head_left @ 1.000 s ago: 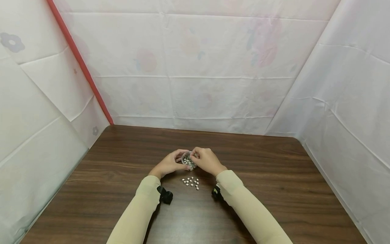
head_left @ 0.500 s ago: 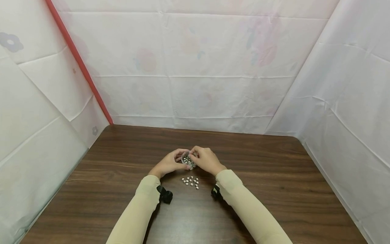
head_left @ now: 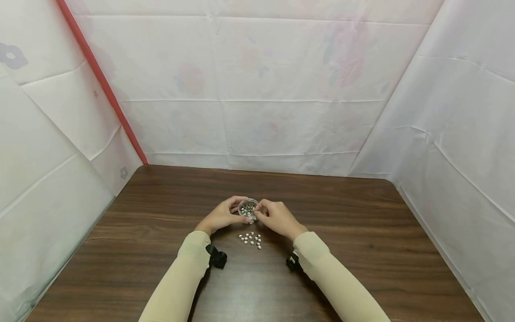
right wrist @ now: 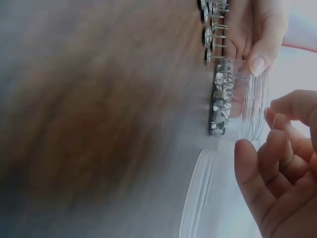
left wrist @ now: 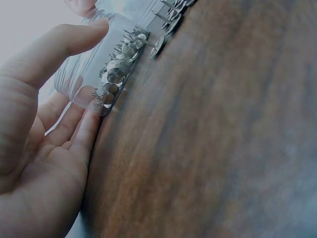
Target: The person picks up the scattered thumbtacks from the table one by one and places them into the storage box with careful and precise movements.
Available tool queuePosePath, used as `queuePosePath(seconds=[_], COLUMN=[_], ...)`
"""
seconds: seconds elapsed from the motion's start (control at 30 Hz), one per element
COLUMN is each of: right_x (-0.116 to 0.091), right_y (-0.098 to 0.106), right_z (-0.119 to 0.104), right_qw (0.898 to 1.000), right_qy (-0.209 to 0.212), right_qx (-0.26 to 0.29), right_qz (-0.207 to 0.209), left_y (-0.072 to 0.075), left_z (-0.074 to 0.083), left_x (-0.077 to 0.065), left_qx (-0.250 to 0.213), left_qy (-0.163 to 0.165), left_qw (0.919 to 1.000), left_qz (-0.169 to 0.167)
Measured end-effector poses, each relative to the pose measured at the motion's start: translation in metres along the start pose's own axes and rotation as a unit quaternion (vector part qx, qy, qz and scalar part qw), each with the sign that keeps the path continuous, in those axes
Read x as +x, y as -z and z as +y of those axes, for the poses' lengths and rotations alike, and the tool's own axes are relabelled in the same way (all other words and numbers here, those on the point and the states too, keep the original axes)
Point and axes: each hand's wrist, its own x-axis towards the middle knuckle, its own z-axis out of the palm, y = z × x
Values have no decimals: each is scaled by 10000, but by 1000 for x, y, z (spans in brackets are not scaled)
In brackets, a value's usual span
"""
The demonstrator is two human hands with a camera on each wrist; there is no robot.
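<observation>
A small clear screw-neck jar (right wrist: 253, 106) stands on the table, with silvery thumbtacks (right wrist: 220, 101) heaped along its bottom. My left hand (head_left: 220, 216) grips it from the left, thumb on the near side and fingers round the far side. At the right of the jar's mouth is my right hand (head_left: 278, 218), thumb and forefinger tips drawn together and the other fingers curled. Whether a tack is between those fingertips is hidden. In front of the jar, several loose thumbtacks (head_left: 250, 237) lie in a loose group, points up in the wrist views.
The brown wooden table (head_left: 346, 255) reaches to a white patterned cloth (head_left: 273, 85) at the back and both sides. A red strip (head_left: 100, 80) runs down the back left corner. A clear curved plastic edge (right wrist: 195, 193) shows low in the right wrist view.
My right hand has drawn back from the jar's mouth, slightly right and toward me, with its fingertips now at the rim. The left hand keeps its hold on the jar.
</observation>
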Motion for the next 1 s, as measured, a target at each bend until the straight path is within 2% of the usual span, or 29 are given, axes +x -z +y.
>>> queuePosePath(seconds=[0.13, 0.3, 0.57, 0.8, 0.9, 1.0], right_x=[-5, -12, -23, -27, -27, -27], right_y=[0, 1, 2, 0, 0, 0], right_z=[-1, -3, -3, 1, 2, 2], right_qw=[10000, 9990, 9985, 9964, 9952, 9953], right_qy=[86, 417, 418, 538, 661, 604], right_qx=[18, -125, -168, -257, -308, -306], right_qz=[12, 105, -309, -610, -648, -686], left_y=[1, 0, 2, 3, 2, 2], left_z=[-1, 0, 2, 28, 29, 29], left_x=[0, 0, 1, -11, -12, -12], left_qx=[-47, 29, 23, 81, 40, 34], left_qy=[3, -15, -41, -80, -81, -59], left_qw=[10000, 10000, 9999, 9996, 9997, 9997], left_qz=[-16, 31, -108, -245, -222, -224])
